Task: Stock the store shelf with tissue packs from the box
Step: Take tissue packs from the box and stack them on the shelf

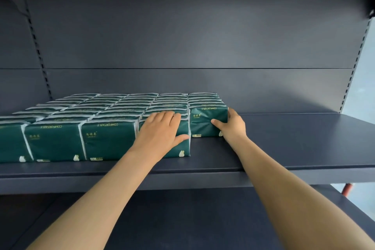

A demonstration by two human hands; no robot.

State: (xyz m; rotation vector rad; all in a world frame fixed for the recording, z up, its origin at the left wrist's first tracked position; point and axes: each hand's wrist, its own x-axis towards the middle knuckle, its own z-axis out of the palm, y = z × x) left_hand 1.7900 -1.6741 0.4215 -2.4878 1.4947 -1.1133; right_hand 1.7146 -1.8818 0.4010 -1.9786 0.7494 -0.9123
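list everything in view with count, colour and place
packs: dozens, too many to count, dark green with white edges, upright in rows across the left and middle of the shelf
end pack: one, dark green, front of the rightmost row
shelf: one, dark grey, bare at the right
back panel: one, dark grey, behind the shelf
uprights: two, dark, slotted, at the left and right edges
lower shelf: one, dark grey, below
red object: one, lower right, too small to identify
left hand: flat on a front pack
right hand: grips the end pack
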